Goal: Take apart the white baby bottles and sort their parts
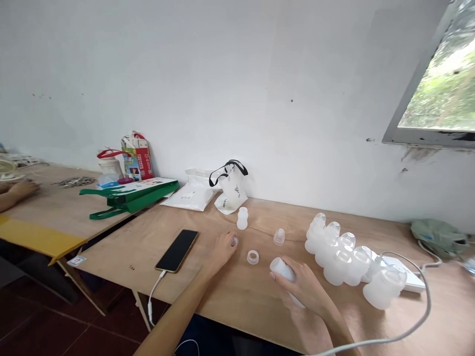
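Observation:
My right hand (pixel 302 282) is wrapped round a frosted white baby bottle (pixel 282 268), its end pointing up and left, above the table. My left hand (pixel 222 249) rests low over the table, fingers closed on a small clear piece (pixel 234 241), perhaps a teat; its shape is mostly hidden. Between the hands lies a white screw ring (pixel 253 257). A clear dome cap (pixel 279 237) stands behind it. Another frosted bottle (pixel 242 218) is upright just beyond my left hand. To the right, several capped baby bottles (pixel 341 257) form a cluster.
Left of my arm lies a phone (pixel 177 251) with a charging cable. Behind are a white parcel (pixel 193 190), a white bag (pixel 232 190) and a green bag (pixel 137 195). A white device (pixel 413 283) with a looping cable sits right. A co-worker's hand (pixel 22 189) is far left.

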The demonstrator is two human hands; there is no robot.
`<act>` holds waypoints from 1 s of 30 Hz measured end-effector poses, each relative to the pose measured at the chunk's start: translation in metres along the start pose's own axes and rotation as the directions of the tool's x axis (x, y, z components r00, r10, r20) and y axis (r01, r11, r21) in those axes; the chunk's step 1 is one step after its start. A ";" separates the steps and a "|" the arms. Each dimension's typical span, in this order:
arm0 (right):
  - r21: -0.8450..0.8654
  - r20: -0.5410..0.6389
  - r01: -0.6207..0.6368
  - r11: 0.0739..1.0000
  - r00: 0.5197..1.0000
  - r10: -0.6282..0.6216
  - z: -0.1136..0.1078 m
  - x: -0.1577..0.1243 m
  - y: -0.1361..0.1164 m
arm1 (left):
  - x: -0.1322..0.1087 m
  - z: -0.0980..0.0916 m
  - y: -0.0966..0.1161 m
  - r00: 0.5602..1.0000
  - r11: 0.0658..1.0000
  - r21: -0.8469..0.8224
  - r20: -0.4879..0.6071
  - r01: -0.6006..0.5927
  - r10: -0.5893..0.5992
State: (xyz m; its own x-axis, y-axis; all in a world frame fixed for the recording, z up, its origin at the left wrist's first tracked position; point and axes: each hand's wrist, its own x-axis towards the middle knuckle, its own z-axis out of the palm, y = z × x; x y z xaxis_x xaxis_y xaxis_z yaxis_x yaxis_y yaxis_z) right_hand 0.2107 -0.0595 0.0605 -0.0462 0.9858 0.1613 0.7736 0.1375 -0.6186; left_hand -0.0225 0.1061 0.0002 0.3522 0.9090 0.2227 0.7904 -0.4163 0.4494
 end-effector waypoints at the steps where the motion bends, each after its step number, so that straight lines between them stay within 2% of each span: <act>1: 0.001 0.001 0.000 1.000 1.000 0.000 0.000 0.000 0.000 | 0.000 0.000 0.000 1.000 1.000 0.010 -0.008 0.006 -0.006; 4: 0.001 0.007 -0.001 1.000 1.000 0.001 0.000 -0.001 0.000 | -0.006 -0.004 0.006 0.999 0.999 0.032 -0.045 0.008 -0.007; 8: 0.014 0.011 0.008 1.000 1.000 -0.008 0.001 0.001 0.001 | -0.025 -0.007 0.028 0.992 0.999 -0.023 -0.121 -0.027 0.024; 10: 0.021 0.010 0.018 1.000 1.000 -0.018 0.001 0.002 0.002 | -0.035 -0.005 0.042 0.991 0.990 -0.067 -0.039 -0.127 0.125; 12: 0.014 0.005 0.021 1.000 1.000 -0.022 0.001 0.002 0.003 | -0.041 -0.001 0.053 0.965 0.972 -0.027 0.113 -0.234 0.235; 14: -0.001 0.004 0.012 1.000 1.000 -0.012 0.001 0.002 0.004 | -0.039 0.004 0.061 0.940 0.960 0.048 0.222 -0.276 0.259; 16: -0.009 0.005 0.002 1.000 1.000 -0.002 -0.001 0.001 0.004 | -0.032 0.008 0.066 0.939 0.958 0.093 0.246 -0.270 0.240; 22: 0.015 -0.008 0.013 1.000 1.000 -0.013 -0.006 0.001 0.004 | -0.007 0.013 0.089 0.967 0.972 0.123 0.185 -0.201 0.177; 25: 0.015 -0.003 0.017 1.000 1.000 -0.017 -0.006 0.002 0.003 | 0.010 0.021 0.111 0.964 0.971 0.064 0.154 -0.230 0.218; 30: -0.027 0.004 0.004 1.000 1.000 -0.004 -0.010 -0.001 0.000 | 0.047 0.044 0.138 0.944 0.960 -0.107 0.183 -0.259 0.275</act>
State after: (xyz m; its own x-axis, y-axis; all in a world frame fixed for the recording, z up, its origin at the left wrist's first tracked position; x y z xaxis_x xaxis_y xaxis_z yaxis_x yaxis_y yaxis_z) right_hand 0.2172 -0.0611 0.0675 -0.0519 0.9856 0.1608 0.7900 0.1391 -0.5972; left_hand 0.1250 0.0924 0.0350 0.6413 0.7469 0.1757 0.6140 -0.6369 0.4662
